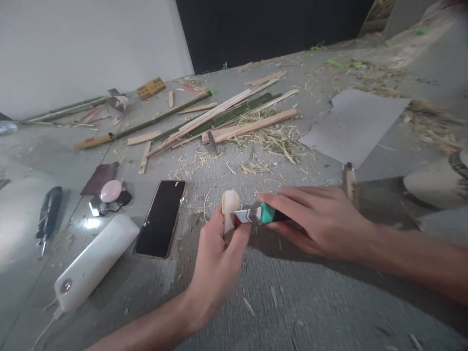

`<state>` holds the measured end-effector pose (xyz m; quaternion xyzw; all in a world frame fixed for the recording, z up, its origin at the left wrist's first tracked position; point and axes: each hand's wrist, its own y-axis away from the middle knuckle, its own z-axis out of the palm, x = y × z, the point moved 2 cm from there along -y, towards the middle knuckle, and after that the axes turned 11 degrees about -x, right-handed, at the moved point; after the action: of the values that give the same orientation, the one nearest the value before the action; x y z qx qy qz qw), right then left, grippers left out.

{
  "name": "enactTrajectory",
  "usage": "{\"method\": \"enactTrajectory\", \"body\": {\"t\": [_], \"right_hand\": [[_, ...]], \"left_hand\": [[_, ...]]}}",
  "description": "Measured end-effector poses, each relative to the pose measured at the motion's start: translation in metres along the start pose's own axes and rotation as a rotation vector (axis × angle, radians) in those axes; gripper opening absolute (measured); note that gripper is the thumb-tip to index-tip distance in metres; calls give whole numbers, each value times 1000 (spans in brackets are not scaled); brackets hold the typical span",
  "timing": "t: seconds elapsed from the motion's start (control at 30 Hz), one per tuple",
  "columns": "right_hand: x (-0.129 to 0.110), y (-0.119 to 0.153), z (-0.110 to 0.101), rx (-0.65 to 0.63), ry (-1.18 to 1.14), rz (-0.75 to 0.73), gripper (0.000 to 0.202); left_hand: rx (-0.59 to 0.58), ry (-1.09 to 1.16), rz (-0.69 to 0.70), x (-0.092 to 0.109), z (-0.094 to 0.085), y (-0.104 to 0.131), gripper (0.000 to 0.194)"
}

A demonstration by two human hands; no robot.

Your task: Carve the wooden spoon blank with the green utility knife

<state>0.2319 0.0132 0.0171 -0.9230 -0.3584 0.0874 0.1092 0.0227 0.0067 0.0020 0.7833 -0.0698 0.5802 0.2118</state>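
My left hand (221,246) is closed around a small pale wooden piece (230,202) with a rounded top end, held upright just above the floor. My right hand (314,219) grips a utility knife (268,212) with a green and black handle. Its blade points left and meets the wooden piece close to my left thumb; whether it cuts in I cannot tell. The lower part of the wooden piece is hidden by my left fingers. A phone (161,218) lies flat to the left of my left hand.
A white power bank (95,263) with a cable, a small lit lamp (109,197) and a dark-handled screwdriver (49,214) lie at left. Farther back are wood strips (219,114), bamboo lengths (164,113) and shavings (278,139). White paper (360,124) lies at right.
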Motion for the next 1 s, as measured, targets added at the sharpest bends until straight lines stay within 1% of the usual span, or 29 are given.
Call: {"method": "enactTrajectory", "body": {"t": [0.17, 0.37, 0.47, 0.63, 0.77, 0.83, 0.87, 0.9, 0.93, 0.97, 1.0], "right_hand": [[-2, -1, 0, 3, 7, 1, 31], [-3, -1, 0, 6, 30, 11, 29], [-2, 0, -2, 28, 61, 13, 27], [-5, 1, -4, 80, 137, 9, 27], [-3, 0, -8, 108, 168, -25, 29], [6, -3, -13, 111, 169, 29, 27], [13, -4, -17, 125, 170, 135, 25], [21, -5, -21, 170, 185, 256, 26], [29, -5, -23, 157, 173, 378, 28], [34, -4, -24, 180, 150, 436, 31], [36, -4, -24, 189, 105, 414, 33]], "left_hand": [[1, 5, -17, -3, 1, 0, 20], [-22, 68, -62, 0, 2, 3, 37], [-22, 64, -86, 1, 2, 4, 40], [-32, 26, -70, 3, 0, 4, 42], [-30, 69, -83, 1, 0, 10, 43], [-44, 100, -107, -2, 3, 17, 40], [-59, 108, -122, -3, 4, 21, 37], [-68, 108, -130, -4, 5, 24, 33], [-71, 111, -135, -4, 6, 26, 31], [-58, 123, -137, -4, 6, 27, 31], [-54, 131, -141, -4, 6, 27, 32]]}}
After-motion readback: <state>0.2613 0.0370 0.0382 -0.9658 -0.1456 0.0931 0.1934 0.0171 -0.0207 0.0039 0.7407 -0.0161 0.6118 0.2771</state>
